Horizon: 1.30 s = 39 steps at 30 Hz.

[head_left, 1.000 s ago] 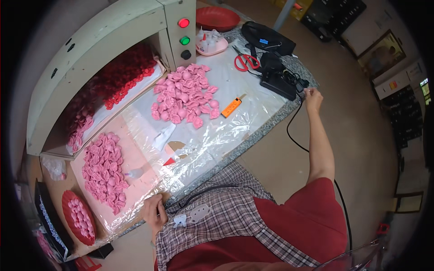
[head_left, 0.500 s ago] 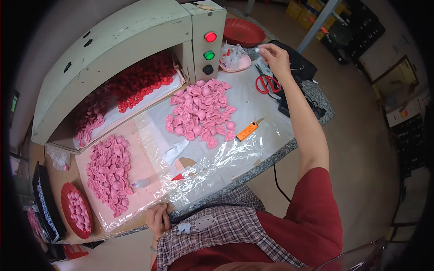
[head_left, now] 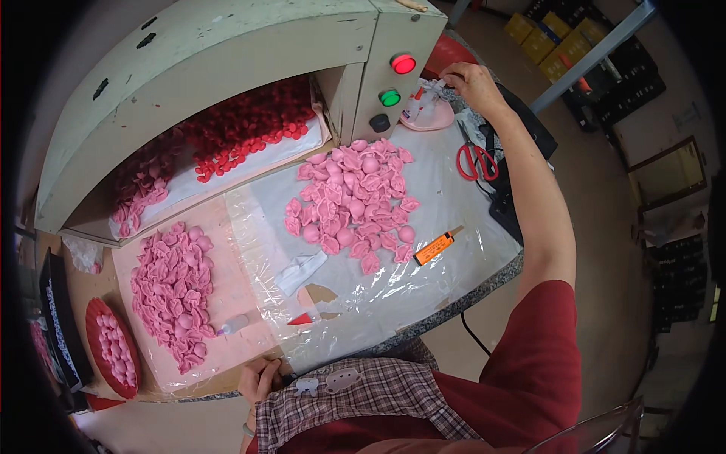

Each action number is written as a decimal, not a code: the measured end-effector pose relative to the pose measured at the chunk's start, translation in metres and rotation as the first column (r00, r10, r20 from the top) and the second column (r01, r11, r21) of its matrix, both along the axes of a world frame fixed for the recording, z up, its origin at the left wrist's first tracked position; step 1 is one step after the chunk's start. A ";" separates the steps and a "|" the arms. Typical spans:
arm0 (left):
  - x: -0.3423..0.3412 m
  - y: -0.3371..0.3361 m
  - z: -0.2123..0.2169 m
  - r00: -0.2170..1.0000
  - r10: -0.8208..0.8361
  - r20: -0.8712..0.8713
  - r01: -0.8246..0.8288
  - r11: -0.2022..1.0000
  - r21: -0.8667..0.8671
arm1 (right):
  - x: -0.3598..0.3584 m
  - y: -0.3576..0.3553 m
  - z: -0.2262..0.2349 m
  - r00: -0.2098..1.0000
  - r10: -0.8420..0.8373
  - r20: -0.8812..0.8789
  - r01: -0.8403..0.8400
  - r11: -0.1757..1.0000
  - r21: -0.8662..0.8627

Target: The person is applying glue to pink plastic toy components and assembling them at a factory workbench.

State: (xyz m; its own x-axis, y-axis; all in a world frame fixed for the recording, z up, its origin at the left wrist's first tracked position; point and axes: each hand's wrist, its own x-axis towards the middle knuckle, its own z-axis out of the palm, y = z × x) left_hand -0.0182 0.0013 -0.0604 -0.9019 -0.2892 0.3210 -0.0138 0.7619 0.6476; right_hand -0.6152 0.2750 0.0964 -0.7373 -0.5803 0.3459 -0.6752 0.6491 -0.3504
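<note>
My right hand (head_left: 473,83) reaches to the far right, its fingertips pinched on a small whitish piece at the back of a pink dish (head_left: 436,125). Small clear bottles (head_left: 423,104) stand or lie in that dish; my fingers partly cover that side. My left hand (head_left: 259,378) rests at the table's near edge with fingers curled in, and nothing shows in it. Pink petal-like pieces and balls form one pile (head_left: 352,197) in the middle and another (head_left: 172,291) on the left. A small bottle with a purplish tip (head_left: 233,324) lies beside the left pile.
An arched machine (head_left: 219,53) holding red and pink pieces (head_left: 249,125) stands at the back. Red-handled scissors (head_left: 476,161), an orange cutter (head_left: 435,247), white strips (head_left: 301,271) and a red scrap (head_left: 301,318) lie about. A red bowl of pink balls (head_left: 113,348) sits at the left.
My right hand, fingers pinched, has come down toward the dish of bottles. The view has shifted, so the table looks a little nearer. My left hand has stayed at the edge.
</note>
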 end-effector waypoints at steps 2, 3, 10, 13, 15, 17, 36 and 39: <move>0.004 -0.001 -0.005 0.998 -0.008 0.055 0.005 0.999 0.044 | -0.004 -0.002 -0.003 1.000 0.000 -0.023 0.000 1.000 0.007; -0.004 0.001 0.005 0.999 -0.018 0.033 0.018 1.000 0.009 | -0.005 -0.001 -0.003 1.000 0.005 -0.020 -0.005 1.000 0.012; 0.007 0.000 0.009 0.955 0.023 0.296 -0.077 0.982 0.173 | -0.005 -0.008 0.001 0.994 -0.038 0.099 0.037 0.999 0.014; 0.011 -0.001 0.004 0.968 0.029 0.248 -0.064 0.989 0.132 | -0.002 -0.012 0.004 0.991 -0.034 0.132 0.027 0.998 0.053; 0.009 0.002 0.002 0.977 0.040 0.208 -0.059 0.995 0.085 | -0.002 -0.012 0.005 0.989 -0.012 0.148 0.000 0.996 0.085; 0.008 0.001 0.002 0.985 0.047 0.168 -0.054 0.998 0.038 | -0.005 -0.013 0.005 0.989 0.007 0.148 -0.022 0.995 0.101; 0.015 0.001 -0.008 0.972 0.088 0.218 -0.118 0.984 0.132 | -0.030 -0.019 0.003 0.979 0.087 0.187 -0.139 0.949 0.284; 0.012 0.002 -0.005 0.970 0.086 0.229 -0.118 0.984 0.133 | -0.031 -0.019 0.003 0.980 0.084 0.180 -0.136 0.945 0.297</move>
State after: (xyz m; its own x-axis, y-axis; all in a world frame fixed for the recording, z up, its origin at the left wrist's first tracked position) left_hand -0.0065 0.0037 -0.0655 -0.9089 -0.4119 0.0650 -0.2419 0.6477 0.7225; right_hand -0.6457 0.2558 0.0990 -0.6943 -0.7195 0.0194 -0.6987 0.6673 -0.2578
